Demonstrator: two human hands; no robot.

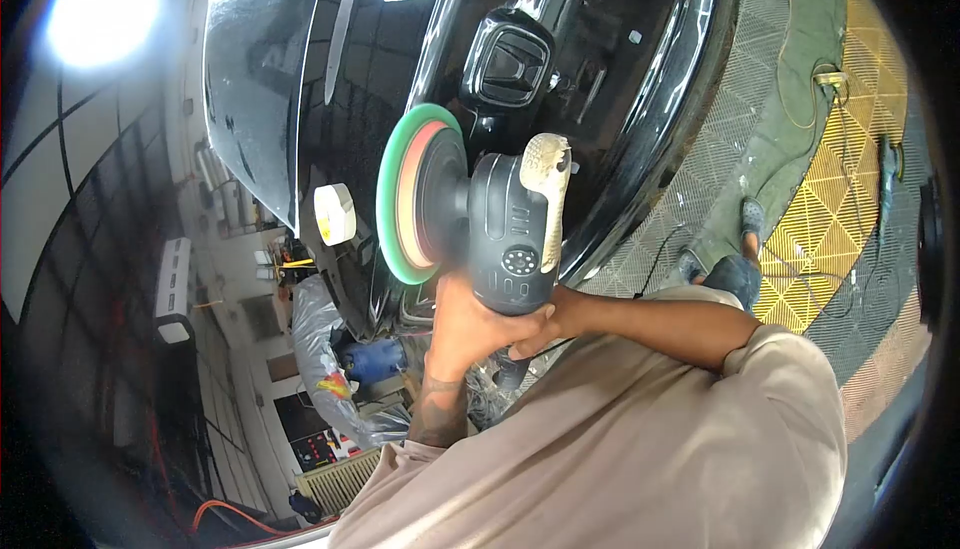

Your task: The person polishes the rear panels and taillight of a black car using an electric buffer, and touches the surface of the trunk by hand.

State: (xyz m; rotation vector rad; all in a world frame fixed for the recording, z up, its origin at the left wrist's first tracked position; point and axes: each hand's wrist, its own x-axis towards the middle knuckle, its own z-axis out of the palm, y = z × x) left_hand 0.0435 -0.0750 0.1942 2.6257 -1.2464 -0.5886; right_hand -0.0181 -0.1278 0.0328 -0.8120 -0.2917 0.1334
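Note:
A black polisher point(515, 219) with a green-edged round foam pad point(420, 194) is held in front of my body. My left hand point(480, 324), below its tattooed forearm, wraps the underside of the polisher close behind the pad. My right hand point(562, 317) closes round the tool at the rear, its fingers meeting my left hand. A worn, cream-coloured patch marks the polisher's top cover. Behind the tool stands a glossy black car point(610, 79) with a square emblem point(510, 59); the pad's face is turned left, its upper edge overlapping the bodywork in this view.
A small white-and-yellow piece point(335, 214) shows beside the car panel. Clear plastic sheeting point(320, 339) and a blue drum point(375, 359) stand at lower left. A cord point(800, 139) crosses the grey-and-yellow floor tiles point(815, 219) on the right. A bright lamp point(105, 9) glows at upper left.

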